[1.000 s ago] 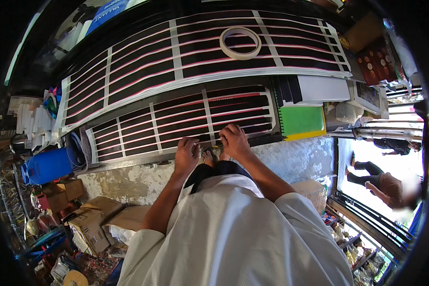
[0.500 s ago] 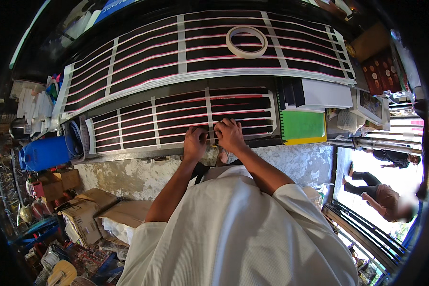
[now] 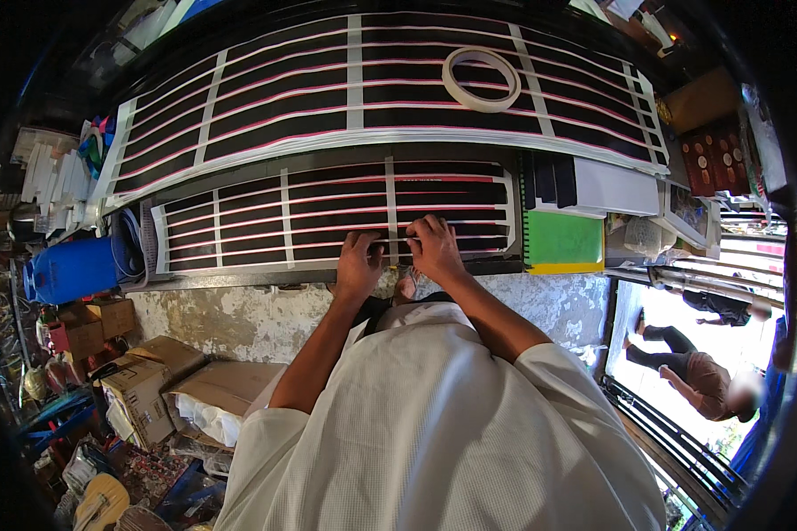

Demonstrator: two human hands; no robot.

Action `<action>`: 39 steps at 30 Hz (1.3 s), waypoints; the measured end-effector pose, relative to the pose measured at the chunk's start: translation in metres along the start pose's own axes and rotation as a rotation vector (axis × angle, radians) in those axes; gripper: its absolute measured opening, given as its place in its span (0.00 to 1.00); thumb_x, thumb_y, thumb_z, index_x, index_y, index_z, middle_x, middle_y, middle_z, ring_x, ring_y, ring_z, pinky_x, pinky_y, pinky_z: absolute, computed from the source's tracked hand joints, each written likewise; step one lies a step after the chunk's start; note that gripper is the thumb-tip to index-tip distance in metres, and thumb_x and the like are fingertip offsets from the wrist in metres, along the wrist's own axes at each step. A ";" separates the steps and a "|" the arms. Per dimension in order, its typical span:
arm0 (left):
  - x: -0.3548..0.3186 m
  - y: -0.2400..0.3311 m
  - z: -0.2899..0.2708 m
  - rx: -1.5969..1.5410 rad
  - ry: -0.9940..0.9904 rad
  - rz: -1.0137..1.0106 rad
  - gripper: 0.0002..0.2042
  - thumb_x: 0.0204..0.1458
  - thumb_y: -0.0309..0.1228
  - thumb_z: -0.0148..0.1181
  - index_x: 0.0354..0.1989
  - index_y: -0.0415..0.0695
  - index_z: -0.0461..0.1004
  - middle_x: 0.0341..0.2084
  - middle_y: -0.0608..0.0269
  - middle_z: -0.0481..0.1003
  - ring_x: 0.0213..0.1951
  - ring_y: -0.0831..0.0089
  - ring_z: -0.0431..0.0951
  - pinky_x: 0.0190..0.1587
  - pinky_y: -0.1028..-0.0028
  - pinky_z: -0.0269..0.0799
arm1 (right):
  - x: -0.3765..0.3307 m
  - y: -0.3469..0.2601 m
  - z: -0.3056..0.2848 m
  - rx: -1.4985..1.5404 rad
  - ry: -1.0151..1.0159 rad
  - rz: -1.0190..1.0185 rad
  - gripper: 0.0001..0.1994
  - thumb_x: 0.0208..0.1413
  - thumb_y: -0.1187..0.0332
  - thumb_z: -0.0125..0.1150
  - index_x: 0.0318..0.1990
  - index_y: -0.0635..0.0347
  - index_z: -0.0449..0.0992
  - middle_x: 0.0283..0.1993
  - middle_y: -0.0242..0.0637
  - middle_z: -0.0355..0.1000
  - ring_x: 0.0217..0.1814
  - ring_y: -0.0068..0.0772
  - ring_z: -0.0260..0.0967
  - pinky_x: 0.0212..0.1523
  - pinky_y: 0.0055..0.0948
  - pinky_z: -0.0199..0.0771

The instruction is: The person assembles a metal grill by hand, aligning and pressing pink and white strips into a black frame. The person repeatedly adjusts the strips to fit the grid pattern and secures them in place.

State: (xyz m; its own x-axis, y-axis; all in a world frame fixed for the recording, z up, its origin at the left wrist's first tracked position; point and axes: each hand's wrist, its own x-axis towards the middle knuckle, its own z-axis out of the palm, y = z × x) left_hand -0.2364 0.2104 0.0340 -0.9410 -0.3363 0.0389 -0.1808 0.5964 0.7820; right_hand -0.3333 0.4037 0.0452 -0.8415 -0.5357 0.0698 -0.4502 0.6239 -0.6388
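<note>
Gap widened slightly between left hand and right hand; each grip pinched at near edge of striped sheet, contents unclear; spacing presumably for tension.

White textured shirt, loose short sleeves, dark legwear

Black near sheet with pink-edged white stripes, cream tape roll

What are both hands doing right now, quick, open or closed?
Left hand: curled at the smaller striped sheet; can't tell if it's gripping anything.
Right hand: curled there too; can't tell if it's gripping.
</note>
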 end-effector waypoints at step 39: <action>-0.002 -0.008 0.015 0.156 0.025 0.050 0.05 0.57 0.28 0.75 0.41 0.50 0.89 0.41 0.57 0.79 0.46 0.51 0.81 0.45 0.52 0.78 | -0.005 -0.002 0.011 0.003 -0.067 -0.046 0.06 0.63 0.71 0.69 0.45 0.48 0.86 0.49 0.35 0.70 0.57 0.46 0.72 0.58 0.55 0.71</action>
State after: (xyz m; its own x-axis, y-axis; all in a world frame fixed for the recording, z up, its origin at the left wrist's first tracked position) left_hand -0.2374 0.2171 0.0180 -0.9427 -0.3207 0.0922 -0.1786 0.7182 0.6725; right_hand -0.3253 0.3990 0.0377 -0.7980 -0.6008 0.0477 -0.4871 0.5963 -0.6381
